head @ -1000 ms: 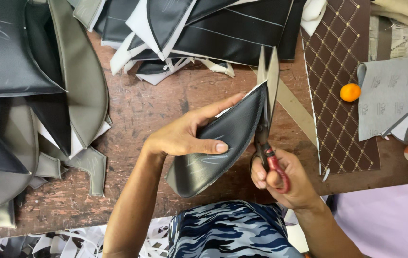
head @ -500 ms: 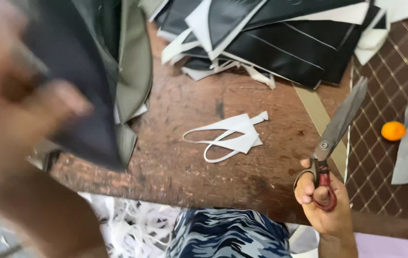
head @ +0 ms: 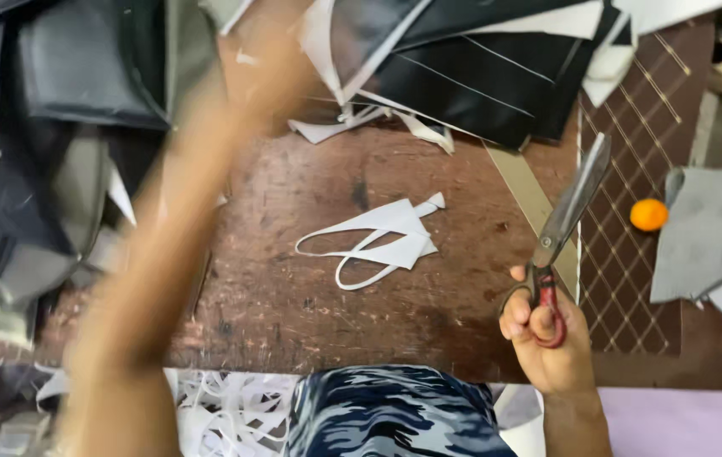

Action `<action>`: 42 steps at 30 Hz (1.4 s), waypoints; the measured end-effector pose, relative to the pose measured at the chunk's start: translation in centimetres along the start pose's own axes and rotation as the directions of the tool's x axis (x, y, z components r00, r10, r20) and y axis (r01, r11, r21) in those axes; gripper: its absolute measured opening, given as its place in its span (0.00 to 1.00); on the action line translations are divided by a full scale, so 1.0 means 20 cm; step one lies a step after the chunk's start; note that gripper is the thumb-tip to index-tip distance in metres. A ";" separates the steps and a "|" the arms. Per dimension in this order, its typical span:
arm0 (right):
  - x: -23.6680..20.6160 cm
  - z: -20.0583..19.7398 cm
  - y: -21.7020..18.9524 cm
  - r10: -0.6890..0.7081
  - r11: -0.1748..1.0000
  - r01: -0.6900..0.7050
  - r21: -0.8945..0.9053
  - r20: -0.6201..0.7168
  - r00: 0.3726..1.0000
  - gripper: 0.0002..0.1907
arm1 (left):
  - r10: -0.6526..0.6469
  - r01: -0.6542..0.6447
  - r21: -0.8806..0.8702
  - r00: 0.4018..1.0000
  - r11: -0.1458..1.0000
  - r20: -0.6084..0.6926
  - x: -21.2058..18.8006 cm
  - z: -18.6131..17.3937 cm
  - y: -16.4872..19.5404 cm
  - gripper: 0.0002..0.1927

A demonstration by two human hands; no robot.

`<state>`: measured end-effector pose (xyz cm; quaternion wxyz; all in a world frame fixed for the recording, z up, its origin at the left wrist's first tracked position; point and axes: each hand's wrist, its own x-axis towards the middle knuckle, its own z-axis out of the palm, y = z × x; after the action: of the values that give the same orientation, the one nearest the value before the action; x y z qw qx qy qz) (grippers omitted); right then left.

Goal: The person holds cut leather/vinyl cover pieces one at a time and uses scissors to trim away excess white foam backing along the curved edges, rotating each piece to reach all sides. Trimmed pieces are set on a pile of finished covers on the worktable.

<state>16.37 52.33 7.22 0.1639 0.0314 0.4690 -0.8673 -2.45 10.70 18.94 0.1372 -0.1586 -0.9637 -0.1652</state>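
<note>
Right hand (head: 547,338) grips the red handles of large scissors (head: 565,222), fingers through the loops; blades closed, pointing up and away over the edge of a brown quilted sheet (head: 631,279). Left hand (head: 272,63) is reaching out toward the far pile of black and white cut pieces (head: 479,76); it is heavily motion-blurred, so I cannot tell whether it is open, closed or holding anything. Hands well apart. White trimmed scrap with looping strips (head: 382,241) lies flat on the bare brown worktable (head: 293,296), between the two arms, touching neither. Stack of dark grey pieces (head: 39,169) at left edge. Small orange ball (head: 648,215) rests on the quilted sheet, beside grey fabric (head: 716,228). White offcuts (head: 225,406) hang below the near table edge.
</note>
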 end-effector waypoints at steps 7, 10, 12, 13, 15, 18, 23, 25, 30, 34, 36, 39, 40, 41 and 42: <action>0.02 0.01 -0.07 -0.068 0.997 0.067 -0.036 -0.025 0.997 0.40 | 0.199 -0.154 -0.179 0.943 0.972 0.268 -0.53 1.19 0.53 0.38; 0.05 -0.02 -0.06 -0.061 0.998 0.061 0.007 -0.023 0.998 0.37 | 0.079 -0.036 -0.223 0.980 0.974 0.184 -0.87 1.24 0.42 0.34; 0.10 -0.05 -0.03 -0.022 0.998 0.023 0.062 -0.015 1.000 0.36 | -0.178 0.352 -0.346 0.877 0.870 0.446 -1.14 1.15 0.30 0.31; 0.12 -0.06 -0.02 -0.017 0.998 0.018 0.065 -0.016 1.000 0.35 | -0.266 0.344 -0.142 0.879 0.928 0.396 -1.30 1.07 0.23 0.30; 0.17 -0.05 0.02 -0.015 0.997 0.016 0.075 -0.014 1.000 0.33 | -0.559 0.569 0.148 0.664 0.809 0.496 -1.66 0.87 0.07 0.26; 0.24 -0.02 0.05 0.014 0.996 -0.013 0.084 -0.012 1.000 0.34 | -0.577 0.564 0.177 0.816 0.807 0.030 -2.21 0.53 -0.20 0.20; 0.31 0.06 0.07 0.040 0.997 -0.041 0.071 0.023 0.999 0.35 | -0.403 0.433 0.191 0.898 0.881 -0.174 -2.58 0.15 -0.34 0.19; 0.31 0.09 0.07 0.037 0.998 -0.039 0.048 0.034 0.999 0.35 | -0.526 0.577 0.292 0.816 0.763 -0.239 -2.46 0.13 -0.24 0.14; 0.28 0.13 0.07 0.040 0.997 -0.043 0.068 0.034 0.999 0.32 | -0.427 0.452 -0.083 0.744 0.888 -0.515 -1.56 0.47 -0.10 0.12; 0.20 0.10 0.04 -0.026 0.996 0.022 -0.091 -0.041 0.999 0.29 | -0.240 0.116 -0.295 0.871 0.948 -0.428 -0.74 0.61 -0.07 0.22; 0.15 0.07 0.03 -0.095 0.982 0.074 -0.174 -0.114 0.989 0.28 | -0.128 -0.031 -0.298 0.856 0.954 -0.501 -0.33 0.68 -0.03 0.15; 0.10 0.02 -0.01 -0.202 0.945 0.148 -0.292 -0.165 0.965 0.30 | -0.014 -0.125 -0.241 0.863 0.962 -0.505 0.17 0.76 -0.02 0.14; 0.07 0.01 -0.02 -0.229 0.944 0.188 -0.272 -0.130 0.965 0.31 | 0.001 -0.107 -0.190 0.872 0.976 -0.489 0.30 0.79 -0.05 0.20; 0.05 0.00 -0.02 -0.258 0.941 0.227 -0.250 -0.097 0.961 0.33 | 0.016 -0.092 -0.138 0.881 0.986 -0.473 0.41 0.81 -0.07 0.26; 0.04 -0.01 -0.02 -0.287 0.938 0.266 -0.224 -0.064 0.956 0.34 | -0.059 0.024 -0.096 0.921 0.995 -0.384 0.50 0.82 -0.11 0.30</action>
<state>15.46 52.52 7.28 0.0202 -0.0114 0.5662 -0.8240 -15.90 17.36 6.62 0.3138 -0.1084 -0.9125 -0.2389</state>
